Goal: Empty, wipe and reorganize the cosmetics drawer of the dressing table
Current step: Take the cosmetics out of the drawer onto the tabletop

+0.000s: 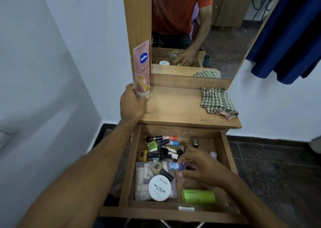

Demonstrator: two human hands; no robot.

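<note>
— While the drawer [173,205] of the dressing table [182,109] stands pulled out and nearly full, how much of the emptying can be called done?

— Very little, it would be judged. Only one item is seen outside it: a pink Vaseline tube [141,67], stood cap-down at the left rear of the tabletop against the mirror [199,27] frame and gripped near its cap by the left hand [132,102], whose fingers are curled round it.

— And what is left inside?

— A heap of nail polish bottles [161,148] at the back left, a round white tub of nail polish remover wipes [159,187] resting on a clear pouch of small white containers [141,180], and a green cylindrical container [198,196] lying on its side at the front right.

— The right hand [199,170]?

— It is lowered into the drawer with fingers curled about something clear — perhaps a small bottle — beside a small blue item [176,166]; whether a firm hold is made cannot be told through the blur.

— And the wiping?

— Not begun, by the look of it — a checked cloth [217,101] lies folded and untouched on the right of the tabletop. Wiping and reorganizing remain.
</note>
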